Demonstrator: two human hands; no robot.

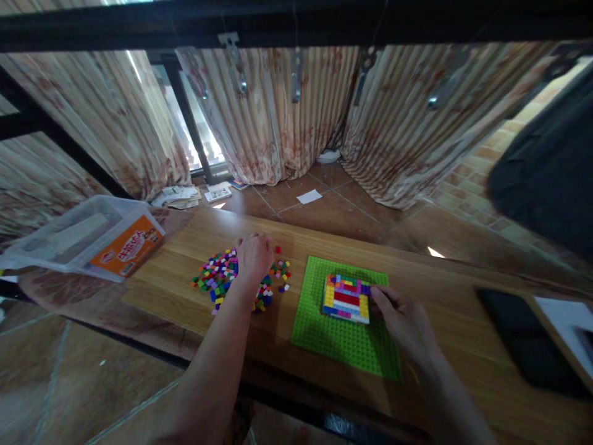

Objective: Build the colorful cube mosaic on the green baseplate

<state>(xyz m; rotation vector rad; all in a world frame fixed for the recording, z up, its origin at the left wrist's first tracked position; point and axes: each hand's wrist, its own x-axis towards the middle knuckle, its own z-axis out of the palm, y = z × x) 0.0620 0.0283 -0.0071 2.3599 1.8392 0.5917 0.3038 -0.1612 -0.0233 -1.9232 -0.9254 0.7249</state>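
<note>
A small block build (346,299) of red, yellow, white, blue and purple bricks sits on the green baseplate (309,321). At its right upper corner, my right hand (404,314) pinches a dark purple brick (365,289) between thumb and finger; whether that brick is joined to the build cannot be told. Left of the baseplate lies a loose pile of tiny coloured bricks (217,272). My left hand (256,256) is over the far right part of this pile, fingers curled downward. The back of the hand mostly hides its fingertips and anything between them.
A clear plastic box (69,247) with an orange label stands at the left end of the wooden table (162,290). A dark flat tablet-like object (528,340) and white paper (563,321) lie at right. A dark bar (296,28) crosses overhead; curtains (287,117) hang beyond.
</note>
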